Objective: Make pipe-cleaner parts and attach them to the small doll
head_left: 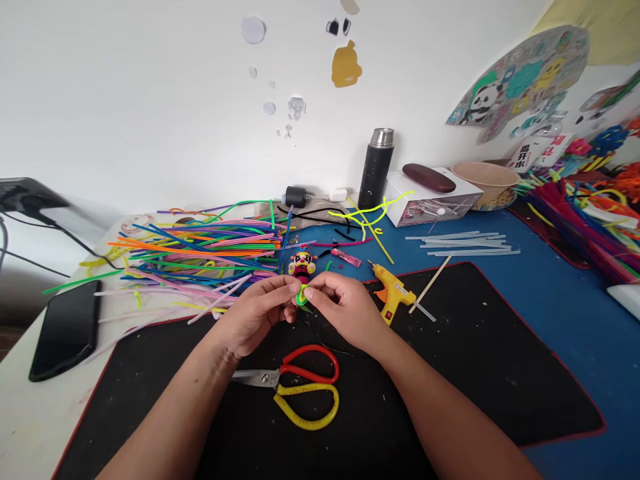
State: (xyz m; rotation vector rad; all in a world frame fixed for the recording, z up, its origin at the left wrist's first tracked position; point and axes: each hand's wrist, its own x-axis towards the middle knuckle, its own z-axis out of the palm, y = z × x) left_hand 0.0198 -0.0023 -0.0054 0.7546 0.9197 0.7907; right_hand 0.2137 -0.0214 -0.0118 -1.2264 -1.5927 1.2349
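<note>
Between the fingertips of both hands is a small green and yellow coiled pipe cleaner piece (301, 297). My left hand (263, 303) pinches it from the left, and my right hand (345, 307) presses on it with thumb and forefinger from the other side. Just beyond them stands a small colourful figure (303, 261) with a dark red body and a blue top. Closer to me, scissors (310, 387) with one red and one yellow handle lie on the black mat (450, 400). A yellow glue gun (395, 293) rests right of my right hand.
Many coloured pipe cleaners (200, 247) spread across the left back. A phone (67, 327) lies at far left. Clear glue sticks (465, 244), a black thermos (377, 167) and a white box (430, 197) occupy the back right. More pipe cleaner bundles (580, 220) are piled at far right.
</note>
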